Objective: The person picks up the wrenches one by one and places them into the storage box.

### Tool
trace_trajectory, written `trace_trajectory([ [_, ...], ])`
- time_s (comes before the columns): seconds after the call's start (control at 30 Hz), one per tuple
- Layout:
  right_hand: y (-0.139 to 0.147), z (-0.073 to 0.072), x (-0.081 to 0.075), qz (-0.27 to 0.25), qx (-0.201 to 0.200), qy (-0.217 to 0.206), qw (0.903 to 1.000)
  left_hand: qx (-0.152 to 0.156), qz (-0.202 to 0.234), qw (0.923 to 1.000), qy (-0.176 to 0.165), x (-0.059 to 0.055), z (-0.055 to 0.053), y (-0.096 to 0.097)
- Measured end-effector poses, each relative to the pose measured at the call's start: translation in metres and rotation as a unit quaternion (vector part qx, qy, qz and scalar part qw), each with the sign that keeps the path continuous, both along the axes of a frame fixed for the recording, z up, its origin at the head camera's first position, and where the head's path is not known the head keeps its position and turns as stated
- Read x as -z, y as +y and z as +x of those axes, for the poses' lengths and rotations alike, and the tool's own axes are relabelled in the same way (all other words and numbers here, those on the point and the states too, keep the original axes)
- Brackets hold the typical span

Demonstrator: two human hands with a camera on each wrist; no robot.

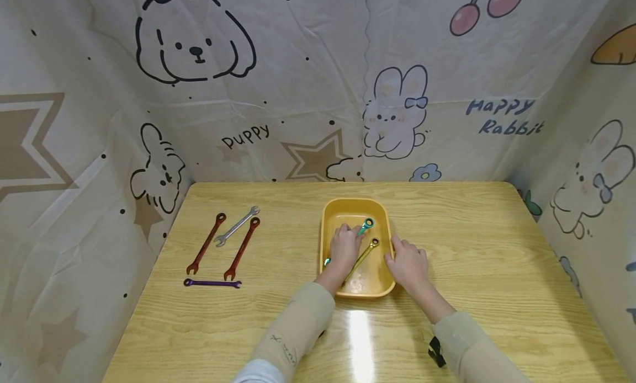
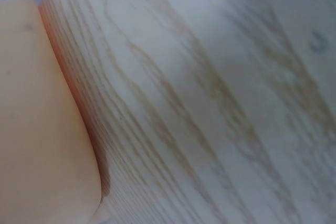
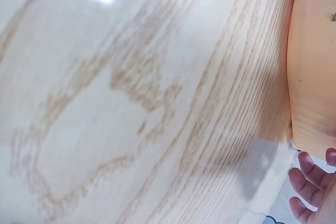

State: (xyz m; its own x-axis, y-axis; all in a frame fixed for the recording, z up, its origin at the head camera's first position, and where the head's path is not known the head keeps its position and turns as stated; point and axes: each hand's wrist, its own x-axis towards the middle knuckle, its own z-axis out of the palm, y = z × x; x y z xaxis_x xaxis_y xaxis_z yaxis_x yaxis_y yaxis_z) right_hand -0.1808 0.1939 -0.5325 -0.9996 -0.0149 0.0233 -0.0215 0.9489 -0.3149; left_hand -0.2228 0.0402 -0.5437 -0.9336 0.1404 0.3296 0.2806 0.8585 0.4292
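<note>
A yellow-orange plastic tray [image 1: 356,202] stands on the table, holding a teal ratchet wrench [image 1: 366,224] and a gold ratchet wrench [image 1: 365,255]. My left hand [image 1: 344,248] reaches into the tray and grips the teal wrench around its middle, with both wrench ends showing past the fingers. The gold one lies slanted just right of that hand. At the tray's right side my right hand [image 1: 409,264] holds the rim, thumb over the edge. The right wrist view catches its curled fingers [image 3: 310,182] beside the tray wall [image 3: 315,66].
On the left of the wooden table [image 1: 278,328] lie two dark red wrenches [image 1: 206,245], a silver open-end wrench [image 1: 237,226] and a purple wrench [image 1: 212,283]. A printed cloth [image 1: 308,85] hangs behind and along both sides.
</note>
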Motion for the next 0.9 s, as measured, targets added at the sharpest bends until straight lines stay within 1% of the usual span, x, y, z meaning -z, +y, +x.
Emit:
trace_trajectory([
  [0.1, -0.0003, 0.0003, 0.0003, 0.0, 0.0, 0.001, 1.0, -0.002, -0.006, 0.9999, -0.01, 0.0019, 0.0001, 0.0],
  [0.43, -0.0002, -0.0002, -0.0004, -0.006, 0.002, 0.002, 1.0, 0.005, -0.023, 0.9992, -0.032, 0.0045, -0.0002, 0.0009],
  [0.67, 0.0003, -0.0006, -0.0001, -0.006, 0.0, 0.004, 1.0, 0.0, -0.057, 0.9972, -0.049, 0.0057, -0.0005, 0.0021],
  [0.9, -0.0003, -0.0001, -0.0006, -0.006, 0.001, -0.001, 1.0, 0.002, -0.068, 0.9947, -0.077, 0.0052, 0.0004, 0.0017],
])
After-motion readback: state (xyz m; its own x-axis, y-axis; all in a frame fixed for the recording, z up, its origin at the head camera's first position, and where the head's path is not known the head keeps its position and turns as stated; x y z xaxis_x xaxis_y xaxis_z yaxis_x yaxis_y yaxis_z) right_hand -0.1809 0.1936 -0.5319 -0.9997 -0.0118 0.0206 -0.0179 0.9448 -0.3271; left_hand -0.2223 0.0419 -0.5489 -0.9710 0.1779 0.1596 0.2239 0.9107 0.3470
